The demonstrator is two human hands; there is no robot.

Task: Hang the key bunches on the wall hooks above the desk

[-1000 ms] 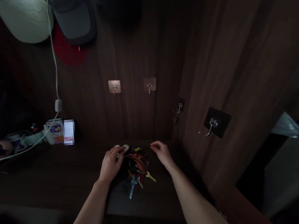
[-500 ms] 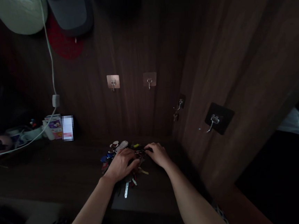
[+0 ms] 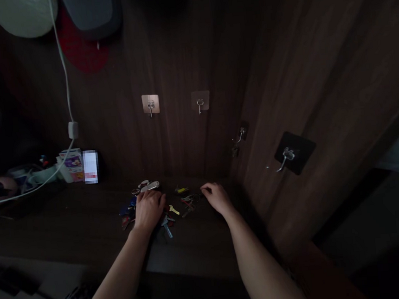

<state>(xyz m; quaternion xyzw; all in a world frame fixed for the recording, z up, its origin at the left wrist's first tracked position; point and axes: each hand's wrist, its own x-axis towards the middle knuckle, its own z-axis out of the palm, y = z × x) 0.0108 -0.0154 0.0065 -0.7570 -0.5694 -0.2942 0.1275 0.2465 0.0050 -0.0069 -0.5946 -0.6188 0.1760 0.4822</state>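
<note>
While keys (image 3: pixel 167 227) on the shelf (image 3: pixel 94 219) — presumably light, stiff, best pinched flatwise — are partly covered by the left hand (image 3: pixel 149 210), the right hand (image 3: pixel 217 198) is held alongside; neither grip can be determined.

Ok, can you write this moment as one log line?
left hand: over larger key pile; right hand: beside smaller key pile; both piles: on shelf

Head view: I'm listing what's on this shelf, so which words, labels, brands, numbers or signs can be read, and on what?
None can be read.
Box: coloured print, too small and blurred.
Pale panel beside it: pixelated, unreadable.
Red disc: any markings too dark to make out.
Keys: any lettering too small to tell.
</note>
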